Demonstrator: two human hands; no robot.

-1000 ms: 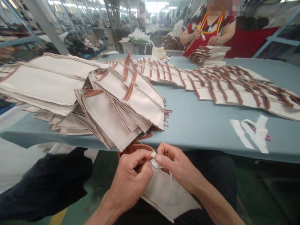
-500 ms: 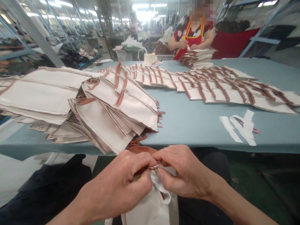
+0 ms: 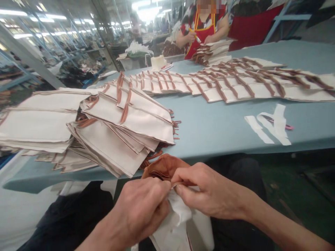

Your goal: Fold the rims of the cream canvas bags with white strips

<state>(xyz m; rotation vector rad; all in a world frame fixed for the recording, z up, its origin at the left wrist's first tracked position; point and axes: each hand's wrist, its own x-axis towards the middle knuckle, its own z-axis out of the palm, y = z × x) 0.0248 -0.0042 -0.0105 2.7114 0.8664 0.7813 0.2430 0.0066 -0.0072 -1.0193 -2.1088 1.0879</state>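
Note:
Over my lap hangs a cream fabric piece [image 3: 201,226] with a brown leather-like part [image 3: 167,165] at its top. My left hand [image 3: 142,205] is closed, its fingers pinching the top edge of the piece. Close beside it, my right hand [image 3: 206,193] pinches the same edge between thumb and forefinger. A loose white strip [image 3: 180,211] dangles below the fingertips. The fingers hide the exact spot they grip. Just beyond my hands, a heap of similar cream pieces with brown trim [image 3: 146,118] lies at the table's near edge.
A long overlapping row of cream and brown pieces [image 3: 235,83] crosses the blue-green table [image 3: 209,129]. White strips [image 3: 280,125] lie at the right, over a pinkish thin object. Across the table, a person in a red apron [image 3: 202,35] stands behind a stack of pieces [image 3: 214,52].
The view has tilted and shifted, so the table sits differently. My left hand's fingers have curled in more, and more of the brown part shows beyond my hands.

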